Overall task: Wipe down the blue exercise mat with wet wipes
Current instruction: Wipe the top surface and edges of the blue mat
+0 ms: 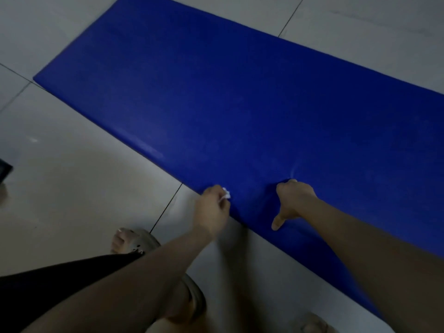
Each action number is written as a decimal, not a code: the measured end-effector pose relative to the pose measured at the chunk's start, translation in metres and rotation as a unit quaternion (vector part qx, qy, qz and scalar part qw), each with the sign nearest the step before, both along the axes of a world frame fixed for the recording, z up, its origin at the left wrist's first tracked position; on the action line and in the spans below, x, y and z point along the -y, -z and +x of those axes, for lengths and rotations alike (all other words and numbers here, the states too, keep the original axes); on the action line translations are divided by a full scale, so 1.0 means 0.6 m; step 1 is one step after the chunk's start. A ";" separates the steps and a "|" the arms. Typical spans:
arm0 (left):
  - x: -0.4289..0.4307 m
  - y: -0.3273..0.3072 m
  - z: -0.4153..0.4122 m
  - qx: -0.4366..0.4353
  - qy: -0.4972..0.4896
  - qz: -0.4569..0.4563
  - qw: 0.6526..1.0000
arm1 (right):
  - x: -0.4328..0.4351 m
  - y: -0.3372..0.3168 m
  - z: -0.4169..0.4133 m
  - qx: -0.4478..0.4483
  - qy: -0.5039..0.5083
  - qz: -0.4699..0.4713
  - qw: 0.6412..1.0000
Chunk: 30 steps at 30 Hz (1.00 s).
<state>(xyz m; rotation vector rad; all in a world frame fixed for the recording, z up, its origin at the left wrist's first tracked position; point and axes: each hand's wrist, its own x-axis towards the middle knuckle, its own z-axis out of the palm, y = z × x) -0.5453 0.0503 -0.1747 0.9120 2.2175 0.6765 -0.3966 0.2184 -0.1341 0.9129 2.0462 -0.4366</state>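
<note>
The blue exercise mat (pixel 228 104) lies flat on the pale tiled floor, running from upper left to lower right. At its near edge my left hand (pixel 212 209) grips a small crumpled white wet wipe (pixel 225 194), of which only a bit shows past the fingers. My right hand (pixel 292 200) is on the mat a little to the right, fingers curled into the mat's surface and thumb pointing back along the edge; the mat puckers slightly under it.
Large floor tiles (pixel 72 176) with dark grout lines surround the mat. My feet in light sandals (pixel 134 241) stand just short of the mat's near edge. A dark object (pixel 4 168) sits at the far left border.
</note>
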 end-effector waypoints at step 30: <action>0.021 0.006 0.108 -0.020 0.095 -0.029 0.995 | -0.002 0.006 0.008 -0.022 0.001 -0.003 1.000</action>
